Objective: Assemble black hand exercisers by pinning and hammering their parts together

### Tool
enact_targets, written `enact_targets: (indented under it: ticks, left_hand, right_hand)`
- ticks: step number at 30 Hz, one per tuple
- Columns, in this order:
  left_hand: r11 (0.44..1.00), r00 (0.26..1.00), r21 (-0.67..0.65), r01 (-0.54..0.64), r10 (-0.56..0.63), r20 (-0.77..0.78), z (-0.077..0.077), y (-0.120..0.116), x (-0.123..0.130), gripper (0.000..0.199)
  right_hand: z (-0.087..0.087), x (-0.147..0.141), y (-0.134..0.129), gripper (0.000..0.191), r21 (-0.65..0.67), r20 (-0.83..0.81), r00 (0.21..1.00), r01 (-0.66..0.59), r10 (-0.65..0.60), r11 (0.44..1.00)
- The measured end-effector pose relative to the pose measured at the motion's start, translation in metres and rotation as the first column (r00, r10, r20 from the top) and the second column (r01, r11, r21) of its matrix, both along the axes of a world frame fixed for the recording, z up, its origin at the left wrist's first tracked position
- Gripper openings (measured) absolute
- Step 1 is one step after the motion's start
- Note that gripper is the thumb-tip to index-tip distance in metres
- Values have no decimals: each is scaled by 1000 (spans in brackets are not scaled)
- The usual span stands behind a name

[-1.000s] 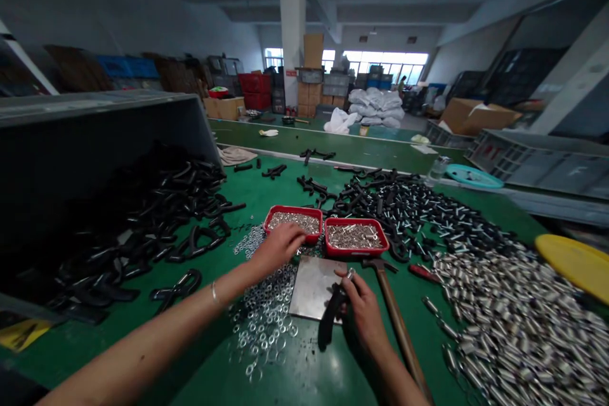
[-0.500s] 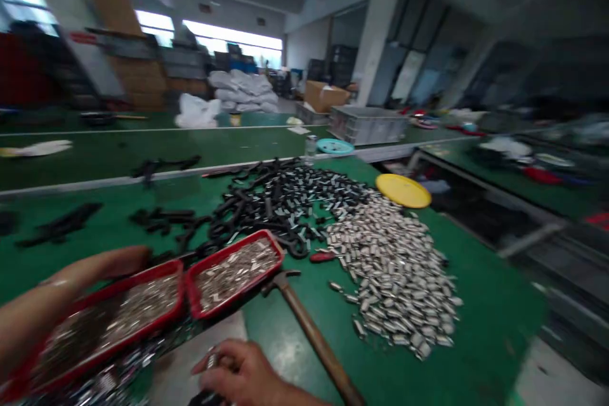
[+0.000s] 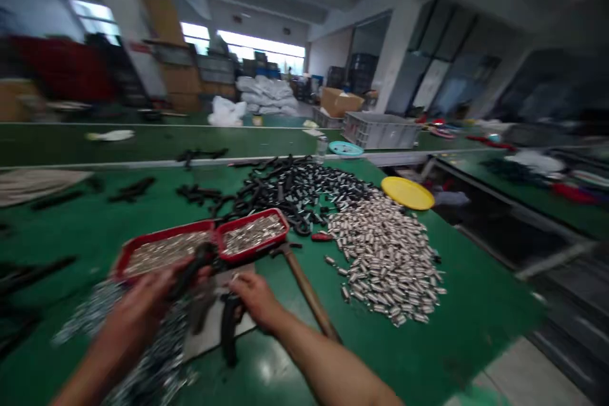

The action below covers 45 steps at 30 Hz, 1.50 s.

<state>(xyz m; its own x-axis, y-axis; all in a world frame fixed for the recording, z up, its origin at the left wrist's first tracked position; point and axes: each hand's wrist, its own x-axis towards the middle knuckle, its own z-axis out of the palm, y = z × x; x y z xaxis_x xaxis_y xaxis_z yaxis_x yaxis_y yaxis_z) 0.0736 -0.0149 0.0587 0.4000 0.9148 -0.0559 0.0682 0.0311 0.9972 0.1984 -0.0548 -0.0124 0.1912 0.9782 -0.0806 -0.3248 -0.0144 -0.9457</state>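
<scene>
My left hand [image 3: 151, 298] is closed around a black part with a rounded end [image 3: 193, 269], blurred by motion, in front of the long red tray. My right hand [image 3: 257, 299] grips a black curved handle-like part [image 3: 229, 330] that hangs down over a pale flat plate [image 3: 208, 323]. The long red tray [image 3: 124, 260] and the shorter red tray [image 3: 285, 228] hold small shiny metal pieces. A heap of small silvery pieces [image 3: 162, 355] lies below my left hand, partly hidden by it. The hammer [image 3: 307, 288] lies right of my right hand.
A broad pile of silvery cylindrical pieces [image 3: 385, 254] covers the table's right. Black parts [image 3: 266, 193] are heaped behind the trays. Beyond are a yellow lid [image 3: 408, 193], a blue dish [image 3: 346, 149] and a grey crate [image 3: 380, 130]. A red-handled tool [image 3: 321, 236] lies beside the pile.
My left hand has come from behind the long tray to its front, now with a black part in it. My right hand has moved up and right over the plate. The view has turned left.
</scene>
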Motion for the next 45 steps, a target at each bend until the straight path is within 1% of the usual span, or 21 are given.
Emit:
enact_targets:
  ticks: [1,2,3,4,5,7,9,11,14,16,18,21,23,26,29,32,34,37,39,41,45]
  left_hand:
    - [997,998,-44,-65,65,-2,-5,-18,-25,38]
    - [989,995,-111,-101,103,13,-13,-36,-44,39]
    - [975,991,-190,-111,123,49,-21,-53,-57,40]
    - [953,985,-288,-96,133,112,-30,-67,-65,42]
    - [940,977,-338,-55,121,175,-38,-78,-68,46]
    - [931,961,-364,-10,109,254,-50,-88,-68,54]
    - [935,958,-355,11,91,270,-51,-85,-64,51]
    - [939,964,-343,-5,95,247,-47,-74,-60,42]
    - [951,976,-301,-72,130,175,-43,-50,-51,43]
    - [960,987,-268,-86,119,111,-44,-36,-45,43]
    - [970,996,-234,-68,79,39,-47,-27,-39,43]
    - [979,1000,-200,-24,21,-18,-49,-21,-33,47]
    - [982,1000,-188,9,-15,-25,-50,-20,-30,50]
    - [982,996,-173,78,-86,-37,-50,-20,-28,49]
    - [981,991,-151,118,-127,-50,-51,-21,-25,46]
    - [989,991,-109,104,-113,-76,-52,-21,-21,43]
    - [997,989,-40,73,-77,-128,-52,-20,-21,41]
    - [993,971,110,40,-12,-239,-50,-19,-24,38]
    - [986,947,146,78,-27,-321,-47,-18,-29,39]
    - [975,911,168,142,-62,-407,-42,-18,-35,42]
    - [914,824,250,319,-137,-550,-35,-21,-47,50]
  right_hand:
    - [4,1,-1,55,10,-22,1000,2,-2,1000]
    - [5,2,-2,54,16,-51,999,-17,18,1000]
    - [4,2,-1,52,20,-74,997,-34,36,999]
    - [2,2,0,50,20,-88,995,-54,55,998]
    - [-1,1,1,49,14,-92,993,-76,77,997]
    - [-6,-2,1,47,-6,-68,988,-137,136,991]
    - [-8,-6,-2,46,-23,-13,982,-189,189,982]
    - [-6,-8,-6,44,-32,61,976,-208,210,978]
    - [1,-8,-10,38,-28,183,969,-163,165,986]
    - [8,-4,-10,32,-9,301,947,-115,112,993]
    - [16,1,-10,29,18,484,872,-92,72,996]
    - [27,9,-10,27,33,723,689,-102,47,994]
    - [30,13,-10,26,18,783,621,-103,50,995]
    - [29,15,-10,24,-8,817,572,-119,75,993]
    - [28,14,-10,24,-3,819,569,-124,73,992]
    - [30,14,-10,24,14,800,597,-120,61,993]
    - [33,14,-10,24,23,774,631,-122,60,992]
    - [38,14,-11,26,21,739,671,-122,66,992]
    - [42,14,-13,27,-3,724,683,-143,100,990]
    - [46,15,-15,26,-36,693,701,-204,171,978]
    - [53,12,-26,25,-92,592,738,-338,324,937]
